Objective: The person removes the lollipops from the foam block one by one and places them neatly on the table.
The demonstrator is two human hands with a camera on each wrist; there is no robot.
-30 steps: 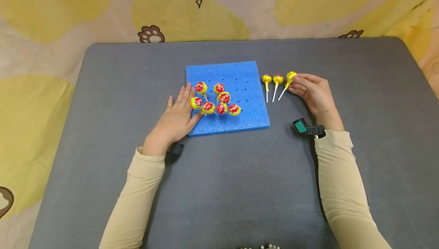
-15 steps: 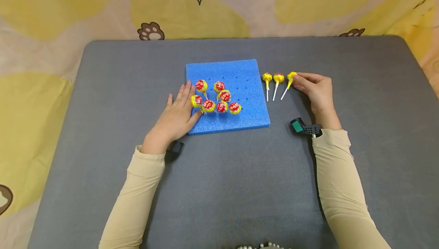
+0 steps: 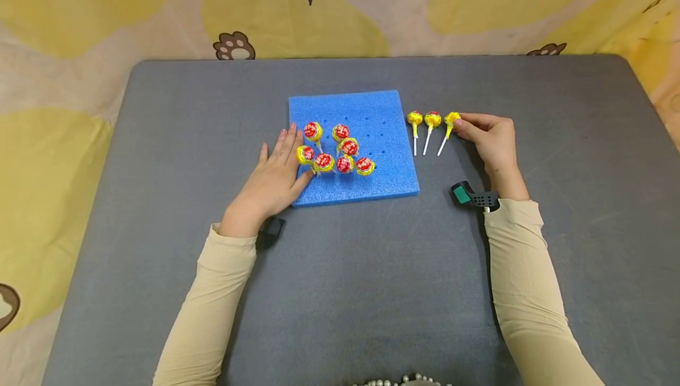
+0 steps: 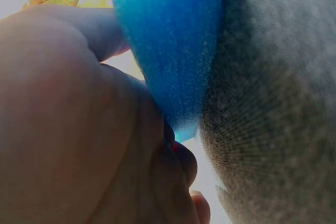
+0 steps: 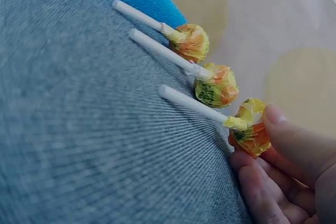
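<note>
My right hand (image 3: 491, 144) pinches the yellow wrapped head of a lollipop (image 3: 451, 121) between thumb and fingers. In the right wrist view, that lollipop's (image 5: 199, 109) white stick slants away from the fingertips, low over the table. Left of it, two more lollipops (image 3: 432, 120) lie side by side. My left hand (image 3: 273, 182) rests along the left edge of a blue foam block (image 3: 393, 173), fingers extended and thumb at its near left corner. Several lollipops (image 3: 349, 147) with red and yellow wrappers stand in the block, heads up. In the left wrist view, the foam's side (image 4: 173, 40) shows beside the hand.
Rows of small holes (image 3: 383, 136) mark the right and far parts of the foam. The grey table (image 3: 372, 274) extends around it, with a patterned cloth (image 3: 340, 8) behind. A black wrist device (image 3: 474, 196) sits at the right wrist, close to the table.
The pinched lollipop's stick tip has shifted slightly right, and the right hand has shifted a little with it. The left hand and the lollipops in the foam keep their places.
</note>
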